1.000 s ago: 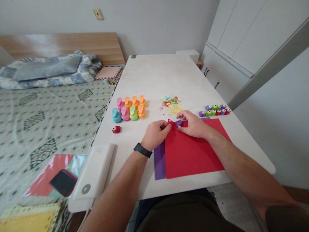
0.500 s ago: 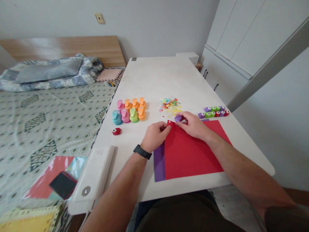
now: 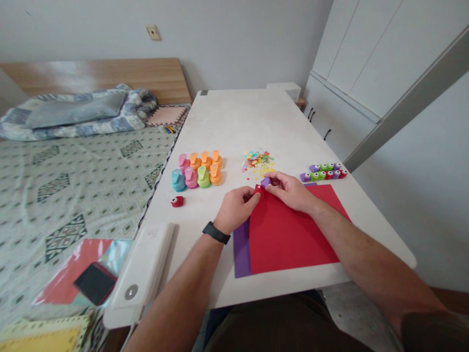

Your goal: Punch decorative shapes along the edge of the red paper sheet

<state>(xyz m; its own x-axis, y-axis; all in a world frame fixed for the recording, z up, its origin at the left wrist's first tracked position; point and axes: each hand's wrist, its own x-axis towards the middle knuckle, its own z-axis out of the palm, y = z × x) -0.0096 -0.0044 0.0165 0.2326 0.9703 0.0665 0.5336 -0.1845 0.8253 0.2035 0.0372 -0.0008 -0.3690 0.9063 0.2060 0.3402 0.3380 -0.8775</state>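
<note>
A red sheet of paper (image 3: 293, 230) lies over a purple sheet (image 3: 242, 249) near the table's front edge. Its far left corner, which has a small punched hole, is raised and pinched between the thumb and fingers of my left hand (image 3: 238, 208). My right hand (image 3: 291, 189) grips a small purple craft punch (image 3: 266, 182) at the red sheet's far edge, just right of that corner. Just beyond the punch is a pile of small colourful paper cutouts (image 3: 257, 159). I cannot tell whether the sheet sits inside the punch's slot.
Several larger craft punches (image 3: 198, 171) stand in two rows at the left, with a small red punch (image 3: 177, 201) nearer me. Small punches (image 3: 324, 172) line the right side. A white laminator-like machine (image 3: 146, 264) occupies the table's left front edge.
My right hand has moved the purple punch slightly left, closer to the punched corner and my left hand. My left hand keeps its pinch on the red sheet.
</note>
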